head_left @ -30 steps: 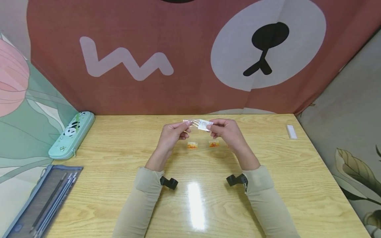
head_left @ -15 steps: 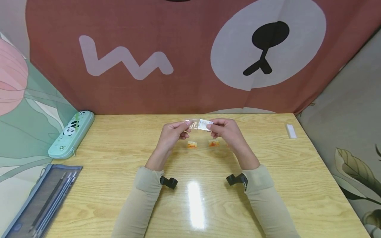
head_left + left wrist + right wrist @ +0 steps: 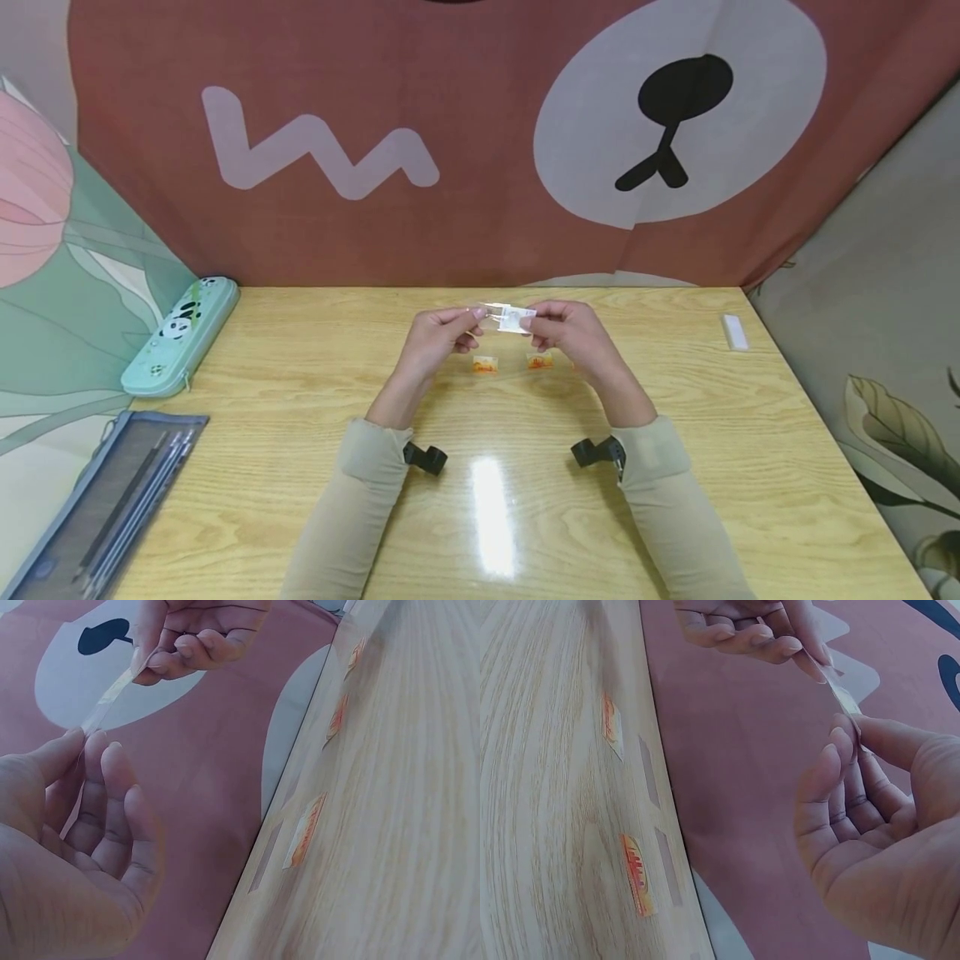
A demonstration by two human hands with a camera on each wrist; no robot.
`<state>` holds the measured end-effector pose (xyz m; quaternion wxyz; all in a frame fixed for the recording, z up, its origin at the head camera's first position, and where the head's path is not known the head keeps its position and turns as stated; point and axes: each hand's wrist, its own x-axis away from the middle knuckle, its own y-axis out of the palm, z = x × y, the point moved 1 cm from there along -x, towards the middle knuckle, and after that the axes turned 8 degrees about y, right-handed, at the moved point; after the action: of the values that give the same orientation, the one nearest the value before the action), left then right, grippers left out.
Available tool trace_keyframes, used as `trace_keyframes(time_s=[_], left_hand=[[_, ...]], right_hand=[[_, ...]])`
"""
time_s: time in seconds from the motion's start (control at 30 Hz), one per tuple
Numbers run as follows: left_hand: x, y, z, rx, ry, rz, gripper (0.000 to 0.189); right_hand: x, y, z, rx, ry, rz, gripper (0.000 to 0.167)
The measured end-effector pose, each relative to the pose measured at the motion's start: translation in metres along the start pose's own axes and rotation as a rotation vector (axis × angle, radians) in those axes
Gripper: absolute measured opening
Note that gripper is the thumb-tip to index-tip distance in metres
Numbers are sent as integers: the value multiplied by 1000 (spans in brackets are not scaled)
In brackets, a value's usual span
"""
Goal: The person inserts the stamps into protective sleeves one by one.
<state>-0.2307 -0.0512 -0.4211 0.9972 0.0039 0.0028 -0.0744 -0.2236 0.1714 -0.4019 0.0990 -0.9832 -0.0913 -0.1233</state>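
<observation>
A small clear plastic strip or sleeve (image 3: pixel 491 311) with a white printed slip (image 3: pixel 513 319) at its right end is held up above the far part of the table. My left hand (image 3: pixel 438 337) pinches the clear end between thumb and forefinger. At the white end, my right hand (image 3: pixel 573 329) pinches the slip with thumb and fingers. The left wrist view shows the strip (image 3: pixel 112 694) nearly edge-on and stretched between both hands. Below them, small orange-and-yellow printed slips (image 3: pixel 485 365) lie in a row on the table; the right hand mostly hides one in the head view.
On the wooden table (image 3: pixel 300 375), a mint panda pencil case (image 3: pixel 180 337) stands at the far left. In front of it lies a blue-edged mesh pouch (image 3: pixel 127 492) with pencils. A white block (image 3: pixel 735 332) lies at far right. A bear-patterned cloth (image 3: pixel 480 233) hangs behind.
The clear part of the strip has shifted and flexed slightly, and the white slip has tilted a little. Both hands keep their pinch in nearly the same place.
</observation>
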Motion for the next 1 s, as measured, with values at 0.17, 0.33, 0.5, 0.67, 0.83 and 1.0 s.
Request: trace_keyframes(time_s=[0.17,0.33,0.5,0.67,0.83,1.0], left_hand=[[1,2,0,-14,-14,-2,32],[2,3,1,-12,-20,9,30],[3,3,2,27,-9,21,27],[3,5,2,27,-6,3,27],[3,8,3,24,-8,-8,26],[3,9,2,30,-17,-10,28]], right_hand=[[1,1,-1,3,-8,-16,28],[1,0,0,8,-15,-3,33],[0,0,0,-12,-24,32,34],[0,-1,0,-31,-28,44,32],[-1,-1,1,-36,-27,57,31],[-3,1,3,-28,-24,56,32]])
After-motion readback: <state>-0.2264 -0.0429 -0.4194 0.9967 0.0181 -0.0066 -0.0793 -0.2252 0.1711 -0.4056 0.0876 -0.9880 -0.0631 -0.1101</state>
